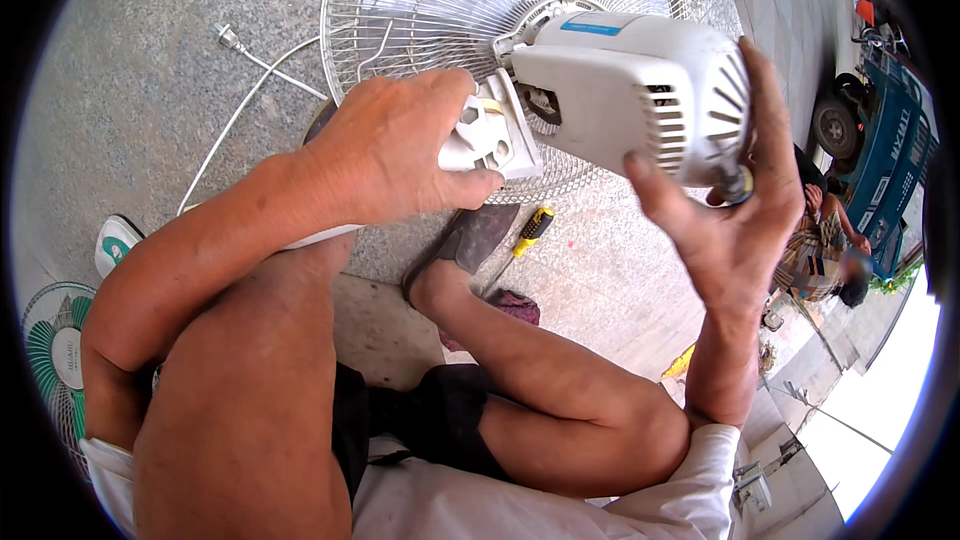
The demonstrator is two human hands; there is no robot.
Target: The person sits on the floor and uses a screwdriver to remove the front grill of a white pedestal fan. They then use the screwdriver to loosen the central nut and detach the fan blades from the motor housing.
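An electric fan lies with its wire guard [430, 10] against the floor and its white motor housing [610, 90] raised toward me. My left hand [385, 150] is closed around the white plastic neck bracket [490, 140] beside the housing; its palm side is hidden. At the vented rear end, my right hand [745, 220] grips the housing, thumb on the near side and fingers round the far edge. Close to that hand a small metal knob [738, 183] sticks out. The fan blades show only faintly through the wires.
A white cord with a plug [230, 37] lies left of the fan. Near my shoe [465, 240] are a yellow-and-black screwdriver [535, 230] and a dark red cloth [515, 308]. Another fan [65, 350] with green blades stands far left. At right, a person [815, 250] sits near a blue truck [890, 160].
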